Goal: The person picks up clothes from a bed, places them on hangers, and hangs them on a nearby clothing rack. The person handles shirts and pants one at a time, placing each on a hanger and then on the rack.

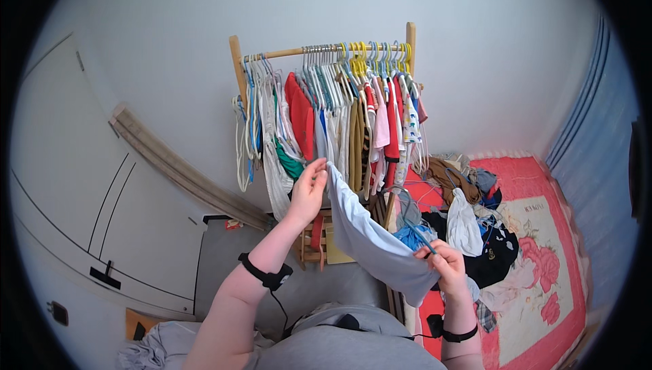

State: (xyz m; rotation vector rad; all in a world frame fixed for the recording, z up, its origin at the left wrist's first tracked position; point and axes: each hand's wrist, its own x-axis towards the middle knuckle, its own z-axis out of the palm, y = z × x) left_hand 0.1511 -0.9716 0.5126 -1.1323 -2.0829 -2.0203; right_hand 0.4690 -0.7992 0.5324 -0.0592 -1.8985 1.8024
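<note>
Left fingers point(317, 165) pinched end of pale-blue garment point(377, 244); right fingers point(440, 248) clamped other end, blue hanger point(419, 233) by left edge of bed point(506, 166).

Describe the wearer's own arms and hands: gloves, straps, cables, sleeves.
Left hand and right hand: no gloves. Left arm: black strap, blocky black module, thin black cable. Right arm: narrow black band, smaller-looking black box on the inner side, also cabled. Both forearms bare; grey top.

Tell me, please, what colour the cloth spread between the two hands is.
The cloth is pale blue-grey, seen best in the head view.
</note>
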